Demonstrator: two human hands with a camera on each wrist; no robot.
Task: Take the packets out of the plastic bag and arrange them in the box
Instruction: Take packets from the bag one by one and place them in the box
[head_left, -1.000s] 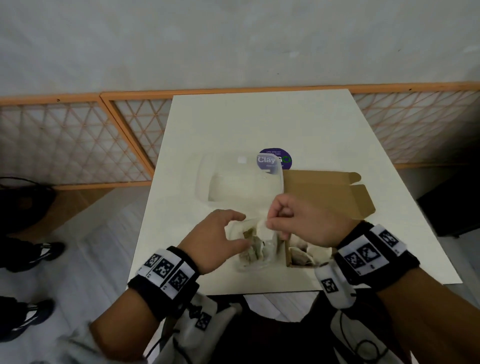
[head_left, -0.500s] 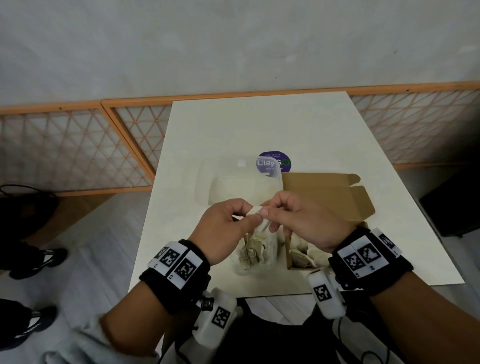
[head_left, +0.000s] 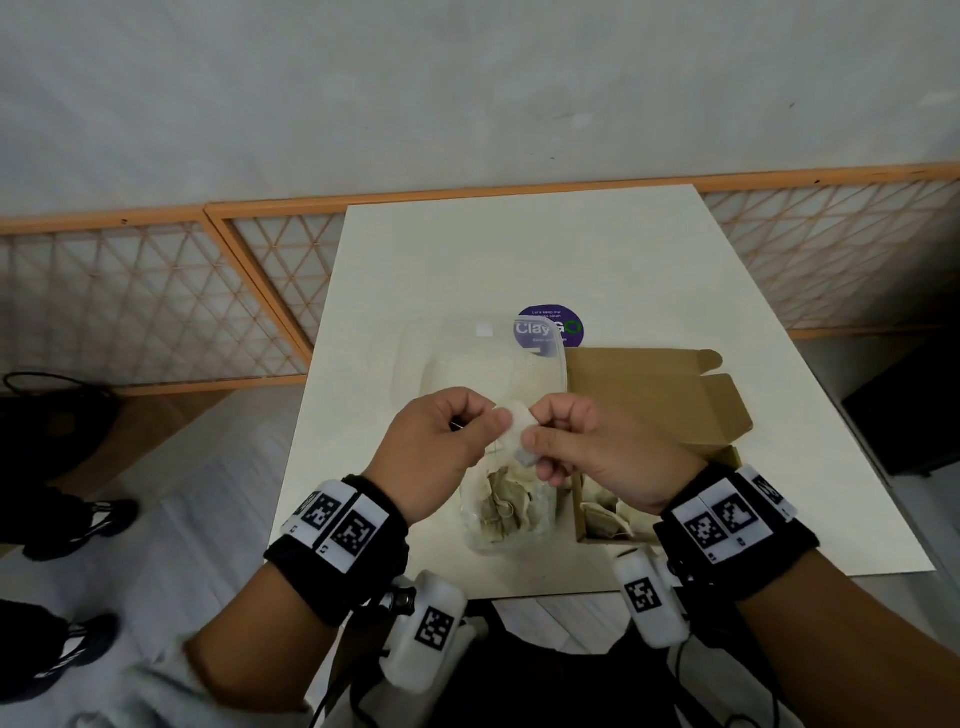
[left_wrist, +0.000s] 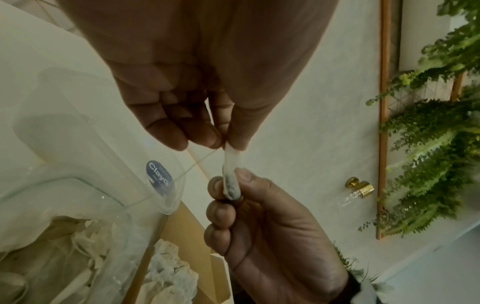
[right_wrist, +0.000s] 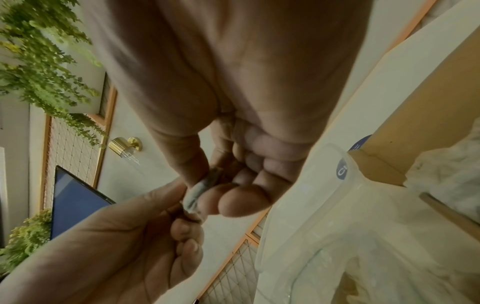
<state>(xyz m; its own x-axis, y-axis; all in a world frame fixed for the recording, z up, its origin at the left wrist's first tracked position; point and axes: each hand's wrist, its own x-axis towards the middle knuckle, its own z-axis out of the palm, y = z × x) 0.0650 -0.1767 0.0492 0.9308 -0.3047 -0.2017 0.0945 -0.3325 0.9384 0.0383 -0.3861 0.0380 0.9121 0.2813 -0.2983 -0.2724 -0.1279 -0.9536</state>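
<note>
Roughly midway: both the left hand (head_left: 441, 441) and right hand (head_left: 592, 447) pinch one small white paper packet (head_left: 517, 439) above the clear plastic bag (head_left: 498, 519), which holds several more, while a few lie in the brown cardboard box (head_left: 579, 512) on the cream worktop (head_left: 519, 260).

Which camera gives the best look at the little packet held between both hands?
The left wrist view: the packet shows edge-on, stretched between the left hand and right hand. In the head view it is a small white patch; in the right wrist view fingers mostly cover it.
</note>
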